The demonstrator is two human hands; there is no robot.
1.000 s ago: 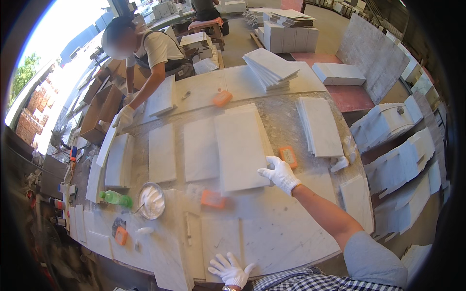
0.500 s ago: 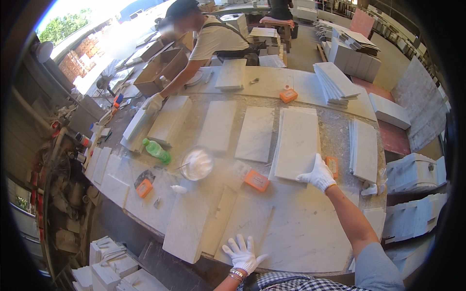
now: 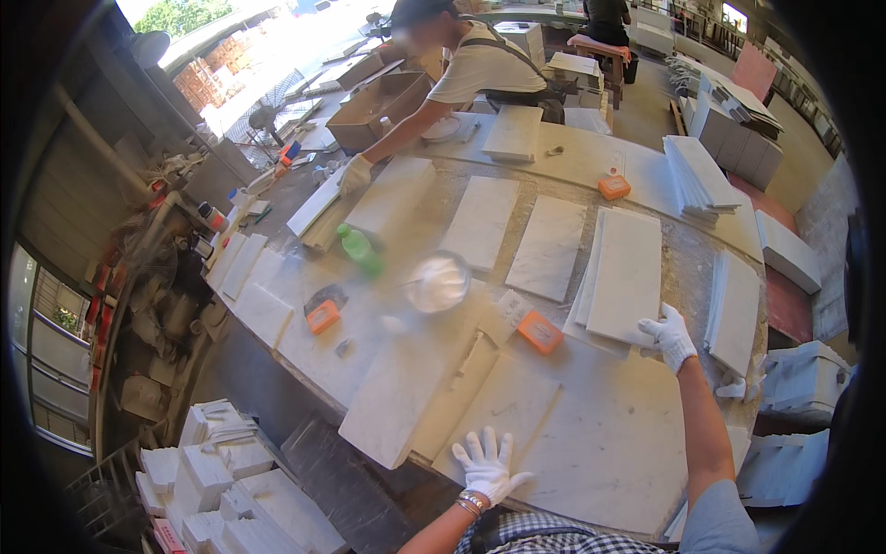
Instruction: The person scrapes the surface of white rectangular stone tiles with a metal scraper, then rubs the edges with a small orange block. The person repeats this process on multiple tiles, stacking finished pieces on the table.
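My right hand (image 3: 668, 340), in a white knitted glove, grips the near right corner of a white stone tile (image 3: 625, 274). Its thumb lies along the near edge and its fingers along the right edge. That tile sits offset over a fanned stack of similar tiles (image 3: 581, 300), whose edges show on its left. My left hand (image 3: 486, 464), gloved too, rests with fingers spread on a flat white slab (image 3: 503, 402) at the table's near side. Nothing is in it.
Across the table a co-worker's gloved hand (image 3: 354, 174) touches a narrow tile. Around lie an orange block (image 3: 540, 332), a bowl of white paste (image 3: 437, 283), a green bottle (image 3: 358, 249) and more tiles (image 3: 545, 247). Another tile stack (image 3: 734, 309) stands right of my right hand.
The view has swung left, so everything sits further right in the picture. The gripped tile has shifted right over its stack. The orange block beside my right hand is now hidden.
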